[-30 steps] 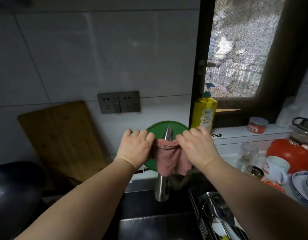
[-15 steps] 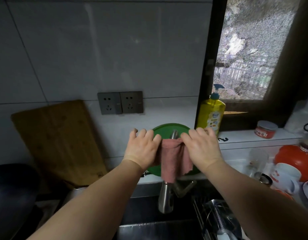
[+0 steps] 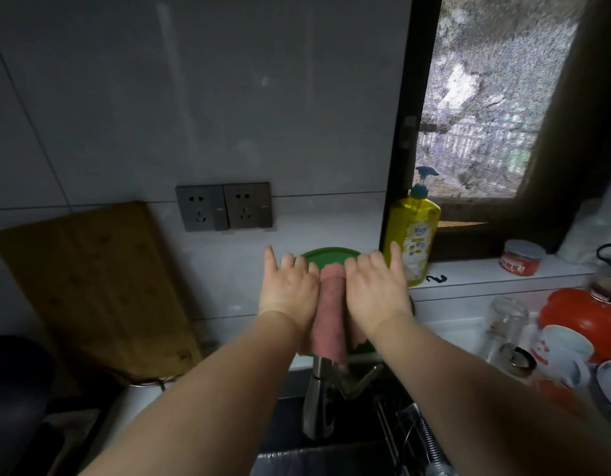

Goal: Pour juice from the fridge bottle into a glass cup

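1. Glass cup (image 3: 504,319): only one that I can make out. It stands on the worktop (image 3: 450,329) at roughly 3 o'clock from the right hand (image 3: 374,292), well apart from it. The long axis runs 12 to 6. Too blurry to tell if the mouth faces up or down.
2. Two hands: the left hand (image 3: 287,292) and the right flank one pink cloth (image 3: 329,317) draped over the single faucet (image 3: 319,407). The fingers (image 3: 270,257) are splayed and released, pointing to 12, with the palms against the cloth's sides.
3. The cloth hangs long, 12 to 6.
4. Going by the hands:
   - two wall sockets (image 3: 224,207) at 11
   - one yellow soap bottle (image 3: 412,231) at 1
   - one green plate (image 3: 331,254) behind the cloth
   - one cutting board (image 3: 91,286) leaning at 9
   - one white mug (image 3: 565,348) at 4 o'clock from the cup
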Demonstrator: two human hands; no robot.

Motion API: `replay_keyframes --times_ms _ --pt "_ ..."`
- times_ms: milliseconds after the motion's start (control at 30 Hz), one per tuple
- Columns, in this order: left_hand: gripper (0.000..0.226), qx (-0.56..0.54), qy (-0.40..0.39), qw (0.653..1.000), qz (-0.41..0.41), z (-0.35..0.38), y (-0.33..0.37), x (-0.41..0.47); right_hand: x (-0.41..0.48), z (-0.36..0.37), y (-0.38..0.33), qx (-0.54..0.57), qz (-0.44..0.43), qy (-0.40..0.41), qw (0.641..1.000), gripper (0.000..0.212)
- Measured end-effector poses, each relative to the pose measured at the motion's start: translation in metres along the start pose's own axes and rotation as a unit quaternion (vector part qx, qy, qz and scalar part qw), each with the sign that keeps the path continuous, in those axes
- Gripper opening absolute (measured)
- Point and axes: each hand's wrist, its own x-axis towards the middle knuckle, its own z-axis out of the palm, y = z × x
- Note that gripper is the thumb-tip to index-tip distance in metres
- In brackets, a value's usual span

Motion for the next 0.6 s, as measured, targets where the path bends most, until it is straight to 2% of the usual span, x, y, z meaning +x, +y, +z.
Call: replay_keyframes --times_ms 67,200,300,433,600 --pt "0.052 0.004 0.002 1.000 -0.013 0.005 0.003 -0.007 -0.005 0.006 -0.003 -0.012 0.005 0.037 0.999 0.060" --pt "0.064 0.007 0.007 1.000 -0.017 0.007 -0.004 -0.021 -0.017 0.014 0.004 0.014 0.008 0.048 0.999 0.063" --pt "0.068 -0.007 0.017 1.000 -0.001 0.001 -0.007 -0.035 -0.028 0.007 0.007 0.034 0.001 0.063 0.997 0.066" --pt "0.076 0.006 0.004 1.000 0.024 -0.010 -0.009 -0.061 -0.049 -0.003 0.005 0.028 -0.057 0.034 0.997 0.077" --pt "0.071 0.028 0.028 0.999 0.031 -0.024 -0.022 -0.100 -0.079 -0.030 -0.002 0.042 -0.073 0.073 0.994 0.089"
